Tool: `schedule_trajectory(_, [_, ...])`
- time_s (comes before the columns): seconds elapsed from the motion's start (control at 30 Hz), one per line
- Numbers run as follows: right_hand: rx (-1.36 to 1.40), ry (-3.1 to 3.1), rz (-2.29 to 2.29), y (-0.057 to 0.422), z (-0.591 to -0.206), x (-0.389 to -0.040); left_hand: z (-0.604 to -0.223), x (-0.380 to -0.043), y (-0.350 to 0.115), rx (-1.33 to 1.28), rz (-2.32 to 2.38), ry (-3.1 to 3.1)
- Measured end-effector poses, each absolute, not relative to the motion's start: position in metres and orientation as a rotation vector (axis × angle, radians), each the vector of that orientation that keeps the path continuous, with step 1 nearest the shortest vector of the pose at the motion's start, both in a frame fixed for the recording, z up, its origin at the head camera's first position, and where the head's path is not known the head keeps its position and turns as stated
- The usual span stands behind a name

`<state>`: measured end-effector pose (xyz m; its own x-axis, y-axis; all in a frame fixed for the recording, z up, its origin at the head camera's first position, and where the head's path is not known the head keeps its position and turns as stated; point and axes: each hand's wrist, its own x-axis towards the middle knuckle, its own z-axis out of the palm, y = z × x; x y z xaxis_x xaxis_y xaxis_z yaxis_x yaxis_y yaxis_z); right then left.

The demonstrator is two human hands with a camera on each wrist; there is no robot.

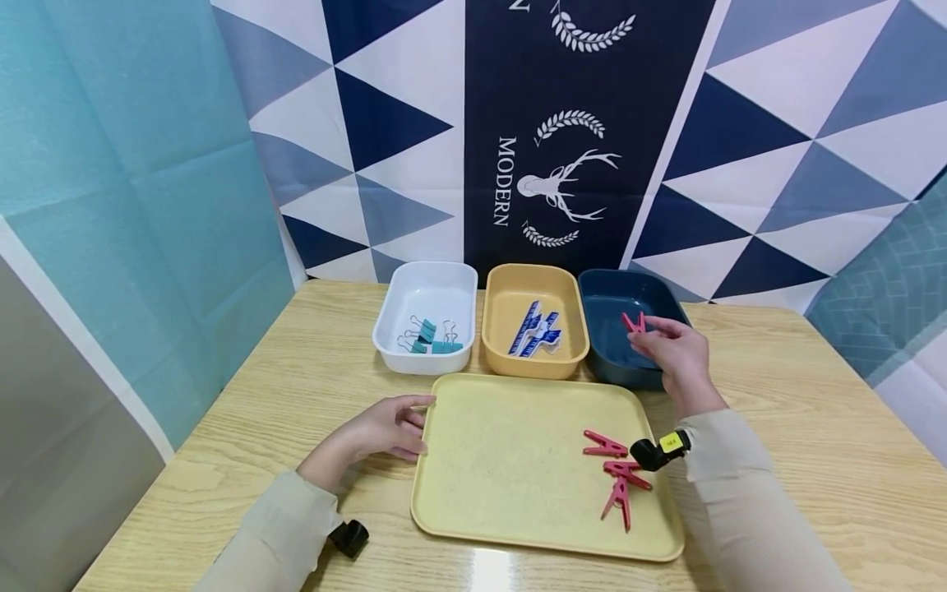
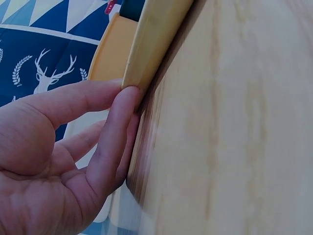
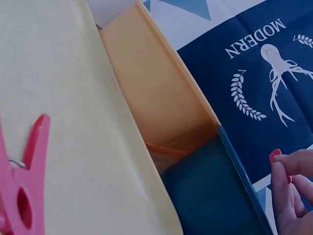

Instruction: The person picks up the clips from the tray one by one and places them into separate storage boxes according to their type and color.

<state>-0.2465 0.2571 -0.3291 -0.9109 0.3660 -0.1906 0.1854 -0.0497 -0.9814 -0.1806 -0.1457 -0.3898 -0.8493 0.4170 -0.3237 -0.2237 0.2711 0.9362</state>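
Right grip (image 1: 676, 353) was fastened on one red clothespin (image 1: 634, 322), pinched between fingertips and suspended over the dark blue bin (image 1: 614, 370). By the left grip (image 1: 381, 429), the tray (image 1: 518, 469) was pinched at its left rim. Three more clothespins (image 1: 605, 450) were seen on the tray's right side. For a clean drop, it was judged, the held pin was best lowered below the bin's rim before being released, with the right sleeve (image 1: 728, 452) carried clear.

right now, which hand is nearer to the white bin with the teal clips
Left. The left hand is at the left edge of the yellow tray, in front of the white bin; the right hand is farther, holding a red clothespin at the dark blue bin.
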Motion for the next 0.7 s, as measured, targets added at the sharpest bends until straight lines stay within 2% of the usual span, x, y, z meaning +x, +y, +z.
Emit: schedule_trajectory(0.7, [-0.74,-2.096,2.017,0.251,-0.33,-0.274,-0.392,-0.182,-0.147,0.177,1.636,2.009])
